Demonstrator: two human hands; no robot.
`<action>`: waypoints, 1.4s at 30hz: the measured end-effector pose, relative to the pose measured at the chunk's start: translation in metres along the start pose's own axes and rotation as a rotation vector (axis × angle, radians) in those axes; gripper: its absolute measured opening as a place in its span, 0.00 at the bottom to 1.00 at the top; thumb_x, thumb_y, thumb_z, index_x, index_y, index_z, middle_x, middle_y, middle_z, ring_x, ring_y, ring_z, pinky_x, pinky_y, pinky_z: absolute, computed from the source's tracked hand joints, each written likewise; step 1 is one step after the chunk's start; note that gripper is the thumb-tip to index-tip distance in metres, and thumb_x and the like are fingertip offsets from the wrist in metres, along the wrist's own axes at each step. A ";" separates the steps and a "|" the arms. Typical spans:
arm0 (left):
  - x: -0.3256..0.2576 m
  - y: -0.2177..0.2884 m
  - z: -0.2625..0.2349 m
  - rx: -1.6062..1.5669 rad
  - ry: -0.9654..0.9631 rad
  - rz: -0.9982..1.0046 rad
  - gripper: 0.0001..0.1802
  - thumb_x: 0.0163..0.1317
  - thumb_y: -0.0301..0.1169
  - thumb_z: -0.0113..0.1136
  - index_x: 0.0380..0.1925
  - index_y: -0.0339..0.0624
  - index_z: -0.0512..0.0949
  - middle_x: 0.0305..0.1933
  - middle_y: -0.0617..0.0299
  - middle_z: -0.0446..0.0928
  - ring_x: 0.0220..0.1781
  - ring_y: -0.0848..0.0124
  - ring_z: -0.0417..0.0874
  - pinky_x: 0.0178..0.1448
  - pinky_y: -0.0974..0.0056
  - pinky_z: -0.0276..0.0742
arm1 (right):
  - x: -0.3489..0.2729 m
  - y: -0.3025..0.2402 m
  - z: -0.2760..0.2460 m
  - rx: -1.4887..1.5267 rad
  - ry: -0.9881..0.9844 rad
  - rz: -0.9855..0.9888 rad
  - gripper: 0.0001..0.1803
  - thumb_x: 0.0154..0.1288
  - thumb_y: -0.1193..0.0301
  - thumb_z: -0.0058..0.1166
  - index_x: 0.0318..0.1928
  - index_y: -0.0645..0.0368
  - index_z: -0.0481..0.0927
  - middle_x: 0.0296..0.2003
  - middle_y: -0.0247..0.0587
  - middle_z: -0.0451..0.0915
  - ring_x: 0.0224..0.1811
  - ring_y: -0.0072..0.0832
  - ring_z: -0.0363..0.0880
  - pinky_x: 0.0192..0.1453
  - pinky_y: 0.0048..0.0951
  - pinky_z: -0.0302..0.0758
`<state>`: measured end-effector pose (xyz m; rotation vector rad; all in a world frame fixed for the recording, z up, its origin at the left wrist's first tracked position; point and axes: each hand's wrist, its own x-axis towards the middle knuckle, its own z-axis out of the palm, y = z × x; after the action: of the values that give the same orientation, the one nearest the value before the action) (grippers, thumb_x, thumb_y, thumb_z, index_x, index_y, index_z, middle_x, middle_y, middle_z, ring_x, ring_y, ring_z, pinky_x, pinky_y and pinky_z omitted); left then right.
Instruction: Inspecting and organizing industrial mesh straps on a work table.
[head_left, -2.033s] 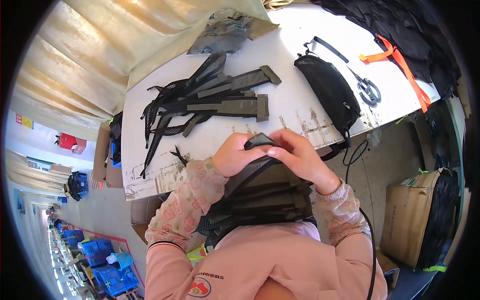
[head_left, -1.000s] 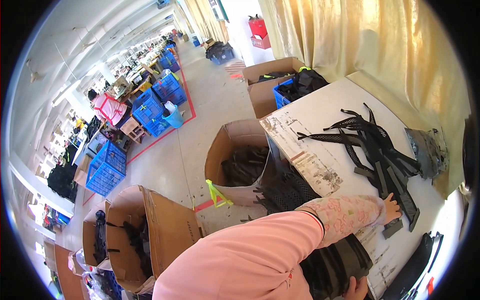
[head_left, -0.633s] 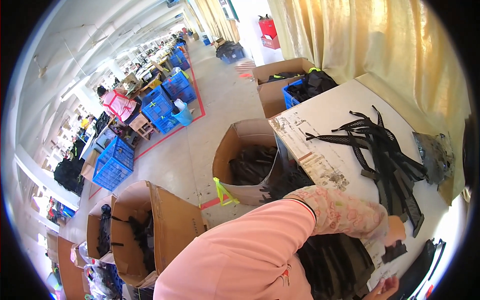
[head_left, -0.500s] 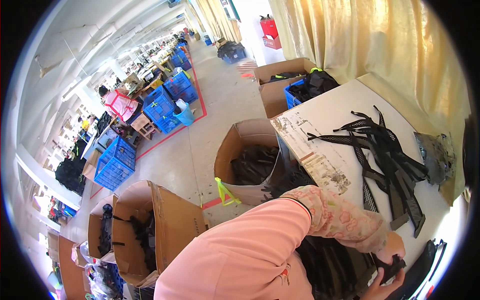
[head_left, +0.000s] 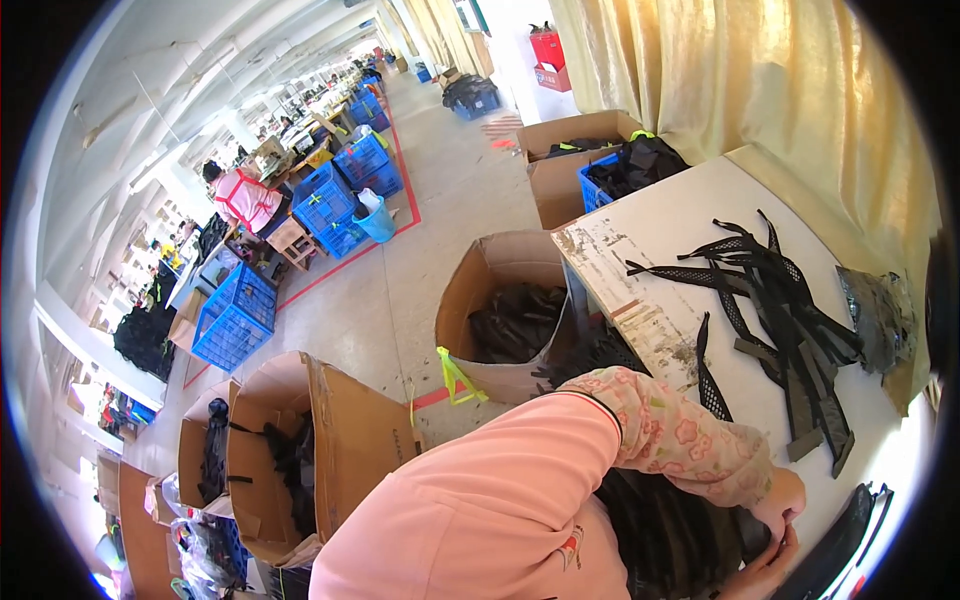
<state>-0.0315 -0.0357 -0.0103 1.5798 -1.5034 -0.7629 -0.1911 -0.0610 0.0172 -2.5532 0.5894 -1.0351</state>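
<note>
My left hand (head_left: 782, 498), in a floral sleeve, is closed at the near edge of the white table (head_left: 650, 250). My right hand (head_left: 766, 574) meets it from below, fingers bent. Between them is a black fabric strip (head_left: 752, 532), mostly hidden by the fingers. Beside my hands, under my left arm, lies a bundle of dark fabric strips (head_left: 665, 530). Farther up the table is a loose pile of black mesh strips (head_left: 775, 290) with flat dark ends. Another mesh strip (head_left: 707, 375) sticks out from behind my left sleeve.
A crumpled grey plastic bag (head_left: 875, 310) lies at the table's right edge. Left of the table stand a cardboard box (head_left: 470, 270) of black pieces and more open cartons (head_left: 350, 440). Blue crates (head_left: 235, 315) and a seated person (head_left: 245, 200) are across the aisle.
My hands have come closer together, hiding most of the dark piece that showed between them. One mesh strip on the table now lies farther left, apart from the pile. The view has shifted slightly.
</note>
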 end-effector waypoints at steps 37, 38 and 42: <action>-0.007 0.015 -0.011 -0.122 0.141 0.243 0.06 0.48 0.30 0.64 0.29 0.50 0.84 0.29 0.62 0.78 0.33 0.63 0.81 0.35 0.59 0.73 | -0.029 0.042 -0.002 0.836 -0.289 0.011 0.16 0.64 0.74 0.46 0.51 0.67 0.77 0.52 0.61 0.74 0.52 0.50 0.76 0.53 0.45 0.72; -0.006 0.010 -0.011 -0.100 0.161 0.278 0.06 0.49 0.30 0.64 0.29 0.51 0.84 0.29 0.62 0.78 0.33 0.63 0.81 0.35 0.59 0.73 | -0.028 0.038 -0.002 0.832 -0.267 0.093 0.16 0.64 0.74 0.47 0.50 0.66 0.77 0.52 0.60 0.75 0.52 0.49 0.76 0.53 0.45 0.72; -0.006 0.019 -0.019 -0.181 0.115 0.203 0.06 0.51 0.30 0.62 0.29 0.51 0.85 0.31 0.62 0.81 0.35 0.63 0.81 0.37 0.61 0.73 | -0.054 0.107 0.031 1.246 -0.006 0.007 0.18 0.63 0.74 0.50 0.54 0.64 0.75 0.53 0.60 0.74 0.52 0.49 0.76 0.53 0.44 0.73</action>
<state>-0.0255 -0.0267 0.0146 1.2931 -1.4418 -0.6614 -0.2310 -0.1221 -0.0825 -1.4341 -0.0943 -0.9338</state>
